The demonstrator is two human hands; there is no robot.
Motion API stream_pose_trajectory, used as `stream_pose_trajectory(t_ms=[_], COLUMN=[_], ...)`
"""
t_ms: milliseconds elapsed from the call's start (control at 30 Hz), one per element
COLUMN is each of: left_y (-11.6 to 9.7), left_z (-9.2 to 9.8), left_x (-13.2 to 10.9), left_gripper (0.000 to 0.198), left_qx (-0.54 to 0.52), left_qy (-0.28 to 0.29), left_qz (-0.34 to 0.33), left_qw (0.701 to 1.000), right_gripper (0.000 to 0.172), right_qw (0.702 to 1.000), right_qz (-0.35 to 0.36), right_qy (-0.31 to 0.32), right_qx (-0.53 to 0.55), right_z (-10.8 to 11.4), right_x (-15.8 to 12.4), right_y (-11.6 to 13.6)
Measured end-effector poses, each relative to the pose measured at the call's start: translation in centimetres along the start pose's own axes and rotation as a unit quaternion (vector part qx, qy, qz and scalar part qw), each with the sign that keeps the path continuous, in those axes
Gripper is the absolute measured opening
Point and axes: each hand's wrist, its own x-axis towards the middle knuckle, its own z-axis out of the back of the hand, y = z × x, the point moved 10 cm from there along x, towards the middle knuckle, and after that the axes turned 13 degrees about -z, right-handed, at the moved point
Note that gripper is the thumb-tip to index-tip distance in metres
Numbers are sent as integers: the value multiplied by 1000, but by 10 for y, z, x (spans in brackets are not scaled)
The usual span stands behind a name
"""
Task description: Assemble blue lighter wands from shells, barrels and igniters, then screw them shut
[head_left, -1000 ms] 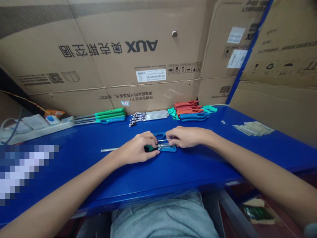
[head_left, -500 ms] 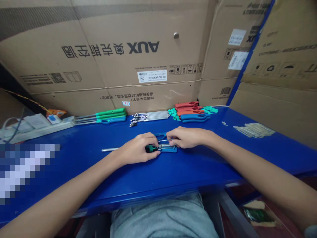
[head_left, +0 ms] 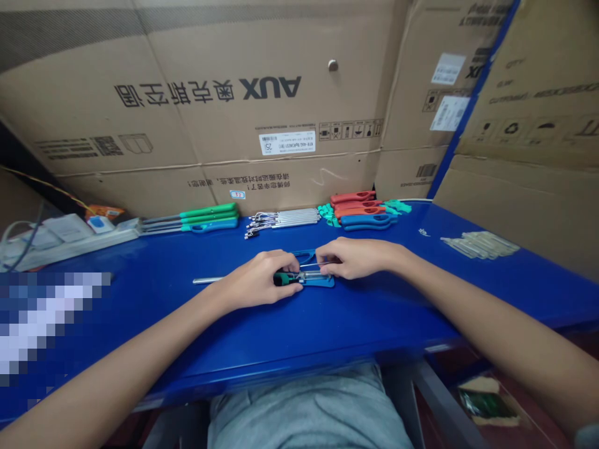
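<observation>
Both hands meet at the middle of the blue table [head_left: 327,324]. My left hand [head_left: 257,280] is closed over a long lighter part [head_left: 299,279] with a blue shell, a green piece showing at its fingertips and a metal tube [head_left: 206,280] sticking out to the left. My right hand [head_left: 353,259] pinches the same part from the right, its fingers curled over a thin metal rod and the blue shell.
Along the cardboard boxes [head_left: 210,106] at the back lie green-handled lighters [head_left: 196,219], a bundle of metal tubes [head_left: 281,219], red and blue shells [head_left: 362,211] with small teal pieces. Clear parts [head_left: 480,243] lie at the right. A power strip [head_left: 65,240] sits at the left.
</observation>
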Motion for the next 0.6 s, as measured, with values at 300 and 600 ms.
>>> stream_pose_trajectory(t_ms=[300,600], left_y=[-3,-7], left_z=[5,7], left_x=[-1,0], left_gripper=[23,21], left_qx=[-12,-9], left_qy=[-37,-41], left_qz=[-23,-39], left_qw=[999,998], right_gripper=[11,10], right_qw=[999,998], right_qz=[15,28], right_qy=[-22,-29], right_qx=[27,48], right_z=[11,14], right_x=[-5,-5], right_y=[4,5])
